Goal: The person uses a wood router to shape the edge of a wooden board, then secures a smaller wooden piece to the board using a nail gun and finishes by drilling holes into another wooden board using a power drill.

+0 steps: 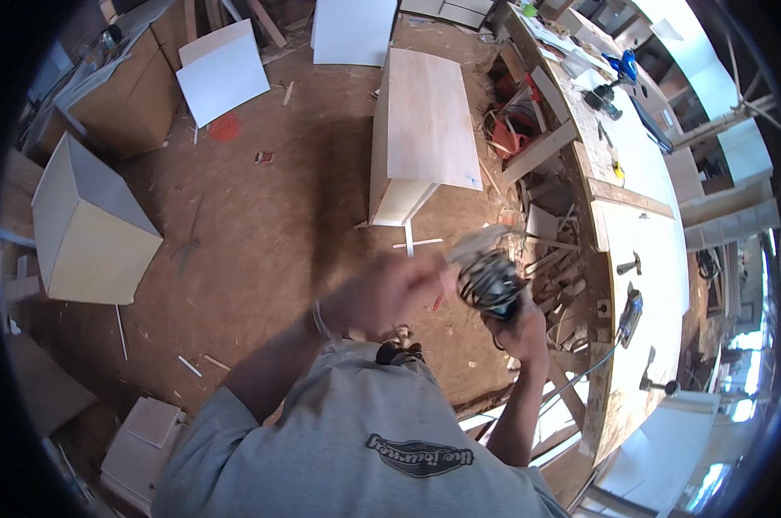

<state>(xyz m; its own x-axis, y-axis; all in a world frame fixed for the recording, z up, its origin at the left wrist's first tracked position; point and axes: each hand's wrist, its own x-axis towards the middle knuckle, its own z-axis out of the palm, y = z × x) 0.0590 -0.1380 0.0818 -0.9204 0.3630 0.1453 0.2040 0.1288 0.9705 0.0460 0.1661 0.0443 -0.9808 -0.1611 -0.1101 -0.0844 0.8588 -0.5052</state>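
My right hand (520, 332) is wrapped round a dark handheld object (492, 285) with what looks like looped cord over it. My left hand (386, 289), smeared by motion, is beside this object at the middle of the view; I cannot make out whether it grips anything. A pale, blurred piece (481, 243) extends above the dark object. My forearms come up on either side of my grey shirt.
A long workbench (641, 250) on my right bears drills (604, 99) and clamps (630, 315). A plywood box (425, 121) stands ahead, a cream box (88, 237) to the left, and white boards (222, 73) farther back. Wood offcuts (533, 259) lie under the bench.
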